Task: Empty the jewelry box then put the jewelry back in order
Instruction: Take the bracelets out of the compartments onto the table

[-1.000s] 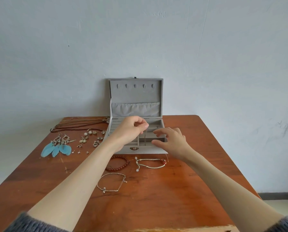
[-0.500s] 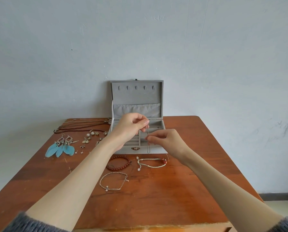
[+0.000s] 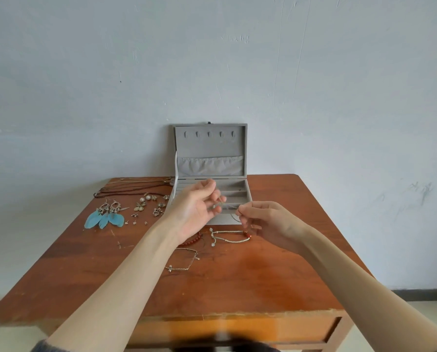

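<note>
Wooden surface, box at far edge: both hands now lifted, left hand and right hand fingers pinching thin chain taut; emptying nearly done.

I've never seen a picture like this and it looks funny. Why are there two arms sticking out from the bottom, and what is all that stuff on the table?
The camera sits on a person's head and looks down, so you see their own two arms, as if you were them. On the wooden table stands a grey jewelry box with its lid open. To the left of it lie blue feather earrings, small earrings and studs and dark cord necklaces. In front of the box lie a red bead bracelet, a pale bracelet and a thin chain bracelet. The left hand and the right hand hold a very fine chain stretched between them, above the box.
</note>
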Demonstrator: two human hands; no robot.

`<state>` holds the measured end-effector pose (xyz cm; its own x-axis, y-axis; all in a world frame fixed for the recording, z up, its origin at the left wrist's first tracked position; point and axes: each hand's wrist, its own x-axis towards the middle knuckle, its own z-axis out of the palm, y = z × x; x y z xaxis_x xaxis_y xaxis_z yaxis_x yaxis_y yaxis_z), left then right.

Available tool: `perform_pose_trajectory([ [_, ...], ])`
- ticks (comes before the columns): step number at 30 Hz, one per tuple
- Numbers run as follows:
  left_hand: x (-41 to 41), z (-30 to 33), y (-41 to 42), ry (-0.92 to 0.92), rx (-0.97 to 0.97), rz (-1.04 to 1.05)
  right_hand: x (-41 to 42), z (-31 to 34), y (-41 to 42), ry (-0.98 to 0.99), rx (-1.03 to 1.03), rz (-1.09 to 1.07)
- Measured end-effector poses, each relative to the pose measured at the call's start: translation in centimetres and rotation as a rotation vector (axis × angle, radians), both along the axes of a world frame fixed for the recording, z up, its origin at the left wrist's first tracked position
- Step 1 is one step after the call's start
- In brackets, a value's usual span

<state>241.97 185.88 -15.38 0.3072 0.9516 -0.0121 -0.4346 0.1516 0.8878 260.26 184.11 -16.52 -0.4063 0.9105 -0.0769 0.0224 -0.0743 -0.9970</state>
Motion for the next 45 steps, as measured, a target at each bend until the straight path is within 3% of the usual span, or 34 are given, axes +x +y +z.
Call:
perform_pose_trajectory([
  [4,0.1,-0.9,-1.4,0.378,0.030,0.203,0.3,1.6,-0.6,-0.145,0.040,-0.057],
  [6,0.2,-1.1,-2.0,0.421,0.063,0.248,0.0,2.6,-0.9,-0.226,0.079,-0.055],
  [10,0.9,-0.9,-3.2,0.469,0.104,0.007,-0.5,4.4,-1.4,-0.376,0.154,-0.017],
  [13,1.2,-1.2,-4.1,0.520,0.111,-0.206,-0.3,5.0,-1.7,-0.358,0.164,-0.044],
  [16,0.8,-1.6,-4.7,0.449,0.076,-0.190,0.4,4.6,-1.9,-0.288,0.113,-0.094],
  [19,0.0,-1.9,-5.0,0.473,0.026,-0.019,1.0,3.1,-2.3,-0.243,-0.008,-0.137],
  [26,-0.7,-3.2,-6.0,1.006,0.084,0.158,0.9,-1.1,-3.4,-0.311,-0.309,-0.112],
  [30,-0.6,-3.9,-6.0,1.229,0.176,0.228,0.7,-2.3,-3.5,-0.405,-0.204,-0.276],
  [38,0.6,-5.0,-5.3,1.444,0.219,0.326,-0.4,-3.5,-3.0,-0.799,0.079,-0.394],
  [45,0.5,-5.1,-6.0,1.462,0.284,0.347,-1.3,-3.7,-4.1,-0.905,0.167,-0.472],
])
